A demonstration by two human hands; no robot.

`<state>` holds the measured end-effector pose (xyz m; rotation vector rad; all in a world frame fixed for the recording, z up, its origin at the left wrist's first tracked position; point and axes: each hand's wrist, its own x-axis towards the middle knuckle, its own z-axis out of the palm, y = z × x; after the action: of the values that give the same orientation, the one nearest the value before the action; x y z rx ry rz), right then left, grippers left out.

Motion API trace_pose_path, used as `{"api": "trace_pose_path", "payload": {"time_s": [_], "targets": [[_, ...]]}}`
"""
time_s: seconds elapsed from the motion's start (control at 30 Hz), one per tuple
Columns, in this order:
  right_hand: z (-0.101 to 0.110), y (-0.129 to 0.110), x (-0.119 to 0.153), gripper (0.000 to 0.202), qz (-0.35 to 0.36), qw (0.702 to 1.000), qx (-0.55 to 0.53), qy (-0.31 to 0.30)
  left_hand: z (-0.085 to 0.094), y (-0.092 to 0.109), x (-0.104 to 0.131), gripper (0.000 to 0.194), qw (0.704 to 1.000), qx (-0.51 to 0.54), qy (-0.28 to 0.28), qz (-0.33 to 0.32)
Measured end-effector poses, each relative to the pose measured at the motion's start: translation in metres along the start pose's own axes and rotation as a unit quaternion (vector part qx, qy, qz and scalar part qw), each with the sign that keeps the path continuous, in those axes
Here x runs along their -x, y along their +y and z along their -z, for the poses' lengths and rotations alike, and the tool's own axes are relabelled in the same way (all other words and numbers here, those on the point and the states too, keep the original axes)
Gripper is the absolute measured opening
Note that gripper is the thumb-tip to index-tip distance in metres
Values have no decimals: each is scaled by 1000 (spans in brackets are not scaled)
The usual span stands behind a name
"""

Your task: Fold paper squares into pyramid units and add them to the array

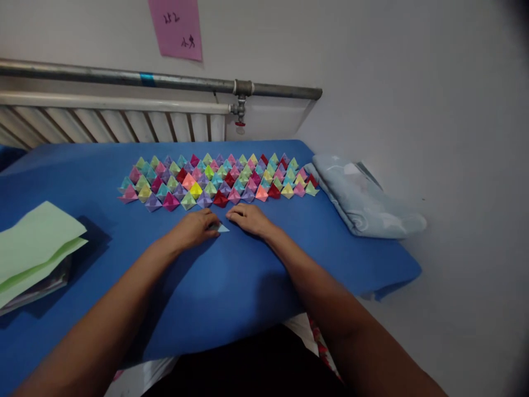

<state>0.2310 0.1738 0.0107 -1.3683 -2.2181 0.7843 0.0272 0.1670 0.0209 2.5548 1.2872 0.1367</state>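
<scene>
Paper, a small pale blue piece (223, 227) with a pointed end, shows at the fingertips of the left hand (200, 225), which is closed on it with bent fingers; the hand hides the rest of the piece. The right hand (250, 218) lies just beside, on the other side of the point, its fingers curled down toward the blue cloth (243, 281); whether it grips anything I cannot tell. Both hands are near the front edge of a wide array of folded paper shapes (217, 179), set close together in rows on the cloth, in pink, red, purple, green, yellow, teal and orange. To the left lie light green sheets (39, 240), the top one lifted a little from the one below, over a stack partly hidden beneath. To the right, against the wall (392, 110), is a folded pale blanket (351, 193). Behind the array run a white radiator (118, 125) and a metal pipe (99, 73) wrapped at one spot with blue tape (147, 80). Pink paper (176, 27) with handwriting hangs above.
</scene>
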Motion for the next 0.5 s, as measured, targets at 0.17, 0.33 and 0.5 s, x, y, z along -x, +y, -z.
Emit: {"api": "trace_pose_path", "payload": {"time_s": [0.17,0.33,0.5], "targets": [[-3,8,-13,17,-72,979,-181,53,-8,-16,4,22,989,137,37,-31],[0,11,-14,14,-119,939,-318,54,-12,-24,5,25,979,196,47,-41],[5,15,-16,12,-122,935,-332,41,-16,-21,9,29,976,195,91,-10]]}}
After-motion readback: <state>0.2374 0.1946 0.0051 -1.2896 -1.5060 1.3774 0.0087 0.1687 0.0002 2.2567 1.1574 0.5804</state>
